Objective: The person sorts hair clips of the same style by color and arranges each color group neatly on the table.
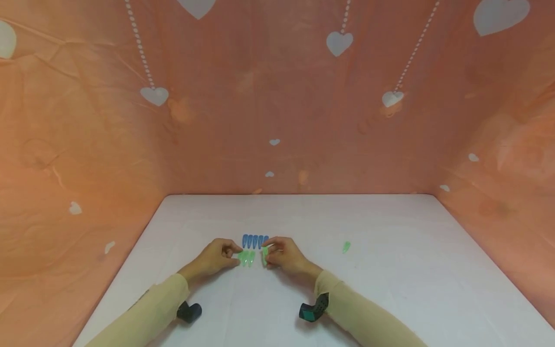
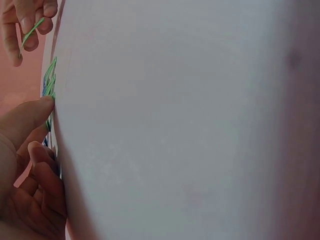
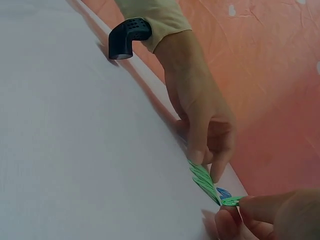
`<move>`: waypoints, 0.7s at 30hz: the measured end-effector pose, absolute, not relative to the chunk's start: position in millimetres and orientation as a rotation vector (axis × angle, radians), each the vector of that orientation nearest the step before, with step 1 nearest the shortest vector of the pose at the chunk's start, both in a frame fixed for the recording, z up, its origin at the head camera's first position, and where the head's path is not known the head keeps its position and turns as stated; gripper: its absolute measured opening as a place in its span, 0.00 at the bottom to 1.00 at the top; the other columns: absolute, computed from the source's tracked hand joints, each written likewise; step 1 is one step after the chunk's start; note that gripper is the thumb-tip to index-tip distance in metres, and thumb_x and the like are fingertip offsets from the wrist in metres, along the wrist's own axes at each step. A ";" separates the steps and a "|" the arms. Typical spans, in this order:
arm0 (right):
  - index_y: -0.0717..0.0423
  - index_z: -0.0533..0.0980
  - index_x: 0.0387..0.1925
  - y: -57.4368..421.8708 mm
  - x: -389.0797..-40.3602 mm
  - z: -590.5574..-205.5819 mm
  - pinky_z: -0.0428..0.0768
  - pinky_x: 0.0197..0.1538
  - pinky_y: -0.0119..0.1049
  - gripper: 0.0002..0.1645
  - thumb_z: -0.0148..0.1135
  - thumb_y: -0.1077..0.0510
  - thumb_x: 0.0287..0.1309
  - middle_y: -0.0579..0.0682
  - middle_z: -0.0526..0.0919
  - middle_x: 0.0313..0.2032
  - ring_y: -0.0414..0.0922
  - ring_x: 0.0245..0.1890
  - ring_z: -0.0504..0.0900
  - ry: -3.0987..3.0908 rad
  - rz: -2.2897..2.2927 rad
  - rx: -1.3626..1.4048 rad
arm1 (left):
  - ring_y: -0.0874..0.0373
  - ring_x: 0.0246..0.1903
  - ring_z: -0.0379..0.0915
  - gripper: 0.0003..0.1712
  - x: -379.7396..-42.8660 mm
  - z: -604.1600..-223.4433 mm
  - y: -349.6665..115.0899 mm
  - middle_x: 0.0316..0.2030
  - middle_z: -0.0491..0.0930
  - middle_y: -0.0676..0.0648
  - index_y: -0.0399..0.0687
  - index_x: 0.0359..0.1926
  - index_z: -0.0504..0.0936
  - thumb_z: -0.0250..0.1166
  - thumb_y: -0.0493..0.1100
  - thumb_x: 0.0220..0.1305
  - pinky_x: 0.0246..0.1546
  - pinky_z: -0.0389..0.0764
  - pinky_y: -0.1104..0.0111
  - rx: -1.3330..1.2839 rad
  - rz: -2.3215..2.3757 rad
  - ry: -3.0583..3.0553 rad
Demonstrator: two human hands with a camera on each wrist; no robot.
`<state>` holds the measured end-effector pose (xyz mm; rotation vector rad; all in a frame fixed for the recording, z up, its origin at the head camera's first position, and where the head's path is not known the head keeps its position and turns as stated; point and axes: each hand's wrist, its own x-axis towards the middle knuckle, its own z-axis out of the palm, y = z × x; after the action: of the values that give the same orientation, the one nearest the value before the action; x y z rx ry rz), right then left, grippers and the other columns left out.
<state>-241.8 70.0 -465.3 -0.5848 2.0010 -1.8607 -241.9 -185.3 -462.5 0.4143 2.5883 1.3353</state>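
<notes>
My right hand (image 1: 288, 256) pinches a green snap hair clip (image 1: 265, 255) between thumb and fingers; that clip (image 3: 230, 201) also shows in the right wrist view. To its left lies a short row of green hair clips (image 1: 245, 259), side by side on the white table. My left hand (image 1: 211, 258) has its thumb and index finger at the two ends of the leftmost clip in this row, holding it. Just beyond, blue hair clips (image 1: 255, 241) form another row, its right end partly behind the right-hand fingers.
A single green hair clip (image 1: 346, 247) lies apart on the right side of the white table (image 1: 390, 289). An orange sheet with white hearts (image 1: 277, 96) hangs behind the table and along both sides. Dark wrist devices (image 1: 314, 308) sit under both sleeves.
</notes>
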 end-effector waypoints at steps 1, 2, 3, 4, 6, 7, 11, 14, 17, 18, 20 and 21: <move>0.82 0.70 0.56 69.1 -241.5 -465.1 0.85 0.37 0.31 0.23 0.55 0.79 0.57 0.53 0.81 0.33 0.35 0.27 0.81 2.001 -1.859 -0.591 | 0.62 0.25 0.63 0.16 -241.7 -462.4 -185.3 0.25 0.69 0.52 0.33 0.47 0.85 0.72 0.34 0.57 0.27 0.66 0.74 0.428 1.334 2.590; 0.82 0.70 0.55 68.1 -241.4 -464.9 0.85 0.37 0.31 0.23 0.55 0.79 0.57 0.53 0.81 0.33 0.35 0.27 0.81 1.997 -1.857 -0.591 | 0.63 0.25 0.63 0.16 -241.5 -462.4 -185.1 0.25 0.69 0.52 0.33 0.47 0.85 0.72 0.34 0.57 0.27 0.66 0.74 0.432 1.332 2.593; 0.82 0.70 0.55 67.0 -241.2 -464.8 0.85 0.37 0.32 0.23 0.55 0.79 0.57 0.54 0.81 0.33 0.35 0.27 0.81 1.995 -1.856 -0.590 | 0.63 0.25 0.63 0.16 -241.2 -462.0 -185.0 0.25 0.69 0.52 0.32 0.47 0.85 0.72 0.34 0.56 0.27 0.66 0.74 0.439 1.330 2.593; 0.82 0.70 0.55 65.8 -241.1 -464.6 0.85 0.37 0.32 0.22 0.56 0.79 0.57 0.55 0.81 0.33 0.35 0.27 0.82 1.995 -1.854 -0.585 | 0.63 0.25 0.63 0.16 -240.9 -461.6 -184.7 0.25 0.69 0.52 0.32 0.47 0.85 0.72 0.34 0.56 0.27 0.66 0.74 0.440 1.326 2.594; 0.81 0.70 0.54 63.8 -241.2 -464.8 0.86 0.37 0.33 0.22 0.56 0.78 0.57 0.58 0.82 0.33 0.34 0.27 0.82 2.005 -1.842 -0.597 | 0.63 0.25 0.64 0.16 -241.0 -461.1 -185.0 0.25 0.69 0.52 0.33 0.46 0.85 0.72 0.34 0.56 0.27 0.67 0.74 0.441 1.320 2.597; 0.81 0.71 0.54 62.8 -241.2 -464.6 0.86 0.38 0.33 0.22 0.57 0.78 0.57 0.60 0.82 0.34 0.34 0.27 0.82 2.012 -1.836 -0.604 | 0.62 0.26 0.64 0.16 -241.1 -460.8 -185.2 0.25 0.69 0.52 0.33 0.47 0.85 0.72 0.34 0.56 0.27 0.67 0.74 0.440 1.320 2.594; 0.79 0.72 0.54 58.9 -241.5 -463.5 0.83 0.34 0.30 0.21 0.58 0.77 0.57 0.67 0.83 0.34 0.34 0.26 0.81 2.073 -1.797 -0.625 | 0.61 0.27 0.64 0.16 -242.4 -460.0 -186.4 0.26 0.69 0.52 0.34 0.47 0.85 0.72 0.34 0.56 0.28 0.67 0.74 0.432 1.316 2.593; 0.78 0.74 0.52 54.9 -241.6 -463.1 0.78 0.30 0.27 0.20 0.59 0.77 0.56 0.69 0.83 0.33 0.34 0.23 0.79 2.130 -1.766 -0.620 | 0.61 0.27 0.64 0.16 -243.1 -459.7 -187.2 0.26 0.69 0.52 0.34 0.46 0.85 0.72 0.34 0.56 0.28 0.67 0.74 0.438 1.309 2.594; 0.76 0.75 0.51 50.6 -241.4 -463.4 0.73 0.26 0.26 0.19 0.62 0.75 0.56 0.70 0.83 0.33 0.35 0.21 0.75 2.171 -1.747 -0.609 | 0.61 0.27 0.64 0.16 -243.3 -459.4 -187.6 0.25 0.69 0.52 0.33 0.46 0.85 0.72 0.34 0.56 0.28 0.67 0.73 0.446 1.310 2.590; 0.75 0.76 0.51 49.2 -241.3 -463.7 0.72 0.25 0.26 0.19 0.62 0.75 0.56 0.69 0.83 0.33 0.35 0.21 0.75 2.183 -1.743 -0.599 | 0.61 0.27 0.64 0.16 -243.3 -459.4 -187.7 0.25 0.69 0.52 0.33 0.46 0.85 0.72 0.34 0.56 0.28 0.67 0.73 0.446 1.311 2.587; 0.74 0.77 0.50 46.9 -240.8 -464.3 0.71 0.25 0.26 0.19 0.64 0.75 0.55 0.68 0.83 0.32 0.35 0.21 0.74 2.213 -1.731 -0.581 | 0.61 0.27 0.64 0.16 -243.3 -459.4 -187.9 0.25 0.69 0.52 0.33 0.46 0.85 0.71 0.34 0.56 0.28 0.68 0.73 0.446 1.315 2.582; 0.73 0.77 0.49 46.0 -240.6 -465.0 0.71 0.25 0.26 0.19 0.64 0.75 0.54 0.67 0.84 0.32 0.36 0.21 0.74 2.231 -1.723 -0.575 | 0.61 0.27 0.64 0.16 -243.2 -459.4 -188.0 0.25 0.69 0.52 0.33 0.46 0.85 0.72 0.34 0.56 0.28 0.68 0.73 0.447 1.316 2.580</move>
<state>-240.6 46.0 -465.0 -0.5749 2.2314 -1.7234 -243.2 -188.0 -459.4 0.4472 2.5799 1.3158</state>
